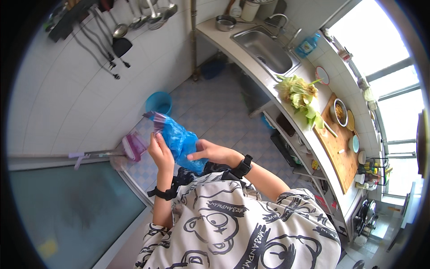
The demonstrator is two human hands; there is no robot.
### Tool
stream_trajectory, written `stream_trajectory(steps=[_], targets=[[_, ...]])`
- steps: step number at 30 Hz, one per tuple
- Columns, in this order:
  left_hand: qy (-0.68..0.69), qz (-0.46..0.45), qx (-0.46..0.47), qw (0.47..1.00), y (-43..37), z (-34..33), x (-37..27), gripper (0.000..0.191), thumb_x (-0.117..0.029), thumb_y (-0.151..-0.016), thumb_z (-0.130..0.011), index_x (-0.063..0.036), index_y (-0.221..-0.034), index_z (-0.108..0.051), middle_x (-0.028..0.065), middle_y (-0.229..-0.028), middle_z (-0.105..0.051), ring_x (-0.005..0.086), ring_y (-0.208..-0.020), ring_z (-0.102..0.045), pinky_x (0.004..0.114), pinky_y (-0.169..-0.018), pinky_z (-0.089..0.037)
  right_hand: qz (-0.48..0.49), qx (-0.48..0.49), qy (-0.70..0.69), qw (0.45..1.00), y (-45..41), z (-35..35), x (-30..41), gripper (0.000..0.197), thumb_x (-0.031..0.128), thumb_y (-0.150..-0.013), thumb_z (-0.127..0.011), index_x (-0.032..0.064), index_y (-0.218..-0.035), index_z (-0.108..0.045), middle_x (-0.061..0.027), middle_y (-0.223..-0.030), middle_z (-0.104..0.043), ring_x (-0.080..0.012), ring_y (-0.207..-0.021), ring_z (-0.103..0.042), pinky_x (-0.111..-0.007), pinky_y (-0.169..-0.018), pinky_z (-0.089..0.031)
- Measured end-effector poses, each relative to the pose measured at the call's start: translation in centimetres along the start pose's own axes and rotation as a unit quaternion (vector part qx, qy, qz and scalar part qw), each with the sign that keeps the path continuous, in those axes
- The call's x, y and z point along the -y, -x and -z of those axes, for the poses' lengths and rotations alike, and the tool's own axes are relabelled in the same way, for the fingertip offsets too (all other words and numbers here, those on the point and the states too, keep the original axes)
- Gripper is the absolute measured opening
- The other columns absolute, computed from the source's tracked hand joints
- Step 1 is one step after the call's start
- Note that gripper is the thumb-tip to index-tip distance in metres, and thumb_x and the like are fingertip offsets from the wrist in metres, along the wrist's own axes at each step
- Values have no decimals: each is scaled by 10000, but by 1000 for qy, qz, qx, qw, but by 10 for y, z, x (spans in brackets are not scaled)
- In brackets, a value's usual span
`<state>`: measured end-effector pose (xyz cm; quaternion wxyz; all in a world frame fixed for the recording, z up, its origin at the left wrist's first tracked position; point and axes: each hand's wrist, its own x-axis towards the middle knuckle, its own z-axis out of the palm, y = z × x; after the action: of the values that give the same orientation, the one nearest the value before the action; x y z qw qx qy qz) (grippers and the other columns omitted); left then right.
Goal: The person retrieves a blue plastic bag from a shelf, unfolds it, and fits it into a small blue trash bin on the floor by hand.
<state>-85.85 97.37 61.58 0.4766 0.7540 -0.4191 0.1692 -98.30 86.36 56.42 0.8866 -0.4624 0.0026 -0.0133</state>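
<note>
In front of my body is a crumpled blue plastic bag [181,143] with a darker purplish end at its upper left. My left hand [160,151] grips the bag near that end, thumb on top. On the bag's other side is my right hand [215,152], its thumb lying over the plastic. Slight blur hides whether those fingers close on it. Beyond the bag, a blue plastic bucket [159,102] stands on the tiled floor by the wall. Each wrist wears a black strap.
At right, the counter [268,80] holds a steel sink [265,50], a pile of corn husks [297,94], and a wooden cutting board [336,151] with a metal bowl of kernels [339,112]. A pink dustpan [134,146] and glass door [74,208] are left. Utensils hang from a rack [72,22].
</note>
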Motion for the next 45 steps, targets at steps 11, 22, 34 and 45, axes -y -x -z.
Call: stream_trajectory(steps=[11,22,34,45], targets=[[49,198,-95,974,-28,2,47,300,-232,-931,-373,28,-826,-481,0,-692,-445,100,-645,-377,262,-591,-338,18,-150,-137,979,-5,79,29,234,-63,-706,-620,36,-906,-550,-67,-886,-618,-154,-794,-604,-291,-734,-504],[286,359,-283,842,-78,62,46,532,-349,-915,-379,54,-1255,-313,140,-1265,-389,214,-1132,-409,313,-970,-306,14,-95,-177,980,-5,82,63,212,-20,-711,-639,89,-834,-505,-6,-815,-540,-125,-771,-544,-243,-692,-462],[512,429,-174,723,-22,117,100,341,-276,-922,-345,0,-999,-530,117,-943,-588,234,-832,-575,368,-772,-474,-45,-113,-64,990,-10,135,35,187,247,-879,-462,102,-989,-501,-10,-779,-492,-95,-667,-451,-250,-680,-392],[9,350,15,936,11,135,-55,432,-286,-851,-441,50,-1122,-461,120,-1090,-519,186,-1024,-469,285,-888,-346,-314,347,78,880,-127,-1,-58,532,353,-911,-374,15,-1309,-269,-100,-1305,-362,-176,-1143,-405,-310,-955,-339]])
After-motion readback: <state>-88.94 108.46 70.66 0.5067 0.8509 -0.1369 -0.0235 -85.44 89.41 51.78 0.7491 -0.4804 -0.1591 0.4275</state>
